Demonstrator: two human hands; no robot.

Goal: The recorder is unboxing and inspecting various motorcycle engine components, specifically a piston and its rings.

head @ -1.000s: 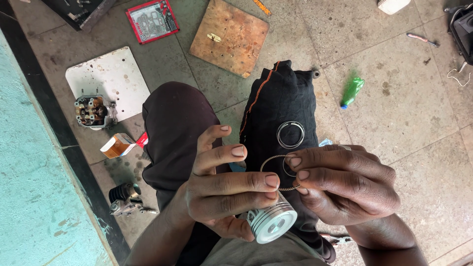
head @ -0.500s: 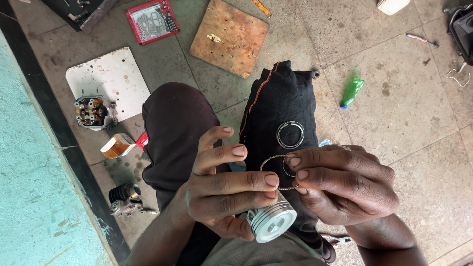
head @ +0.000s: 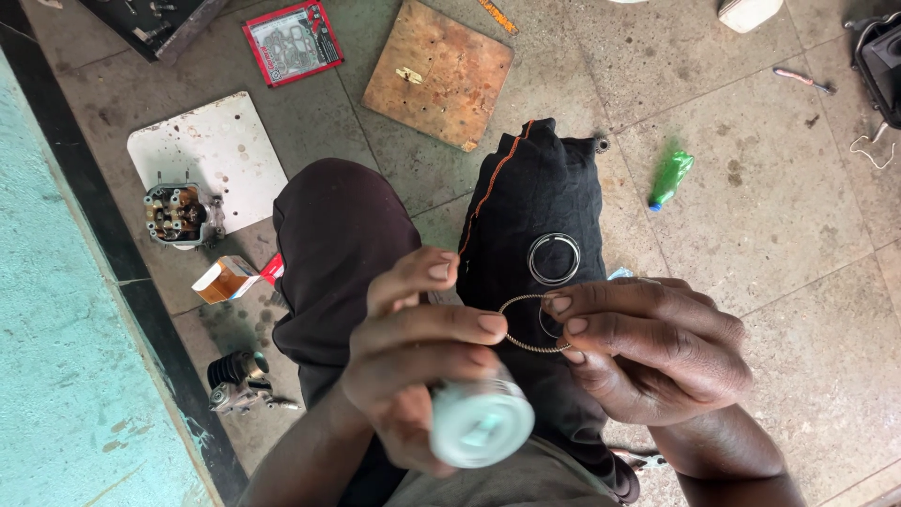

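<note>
A thin wavy metal ring (head: 531, 324) is pinched between the fingertips of the left hand (head: 422, 361) and the right hand (head: 648, 347), held just above a pale round piston (head: 481, 424) that is gripped in the left palm over the lap. Two more rings (head: 554, 258) are seen resting on the dark trouser leg (head: 540, 207), with a cylinder head (head: 176, 214) on a white board (head: 211, 155) well off to the left. Such a slim ring could be kinked if spread unevenly, or flicked onto the tiled floor (head: 770, 225) should one pinch slip.
</note>
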